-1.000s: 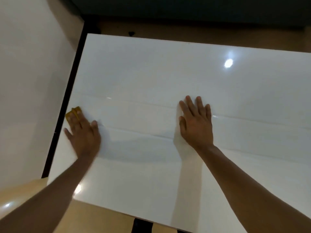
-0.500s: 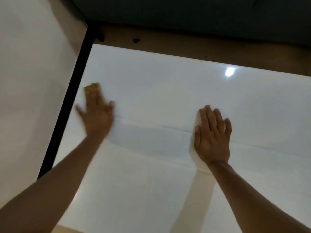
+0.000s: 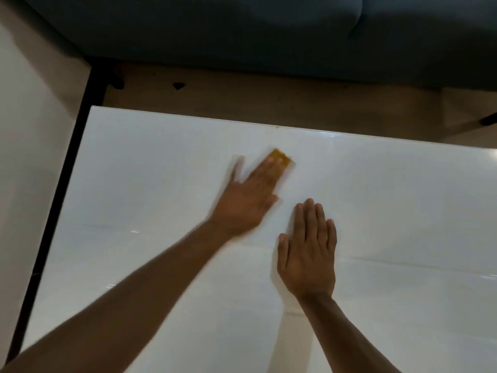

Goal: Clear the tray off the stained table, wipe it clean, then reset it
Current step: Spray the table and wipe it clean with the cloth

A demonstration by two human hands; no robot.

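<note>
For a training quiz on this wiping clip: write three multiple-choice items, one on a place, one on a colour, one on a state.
1. Where is the sponge?
A. under the left hand's fingers
B. beside the right hand
C. on the floor

2. What colour is the sponge?
A. blue
B. yellow
C. pink

3. How is the right hand?
A. curled in a fist
B. raised above the table
C. flat on the table

Key:
1 A, the left hand presses it from above.
2 B, a yellow edge shows past the fingertips.
3 C, its straight fingers lie on the white table.
</note>
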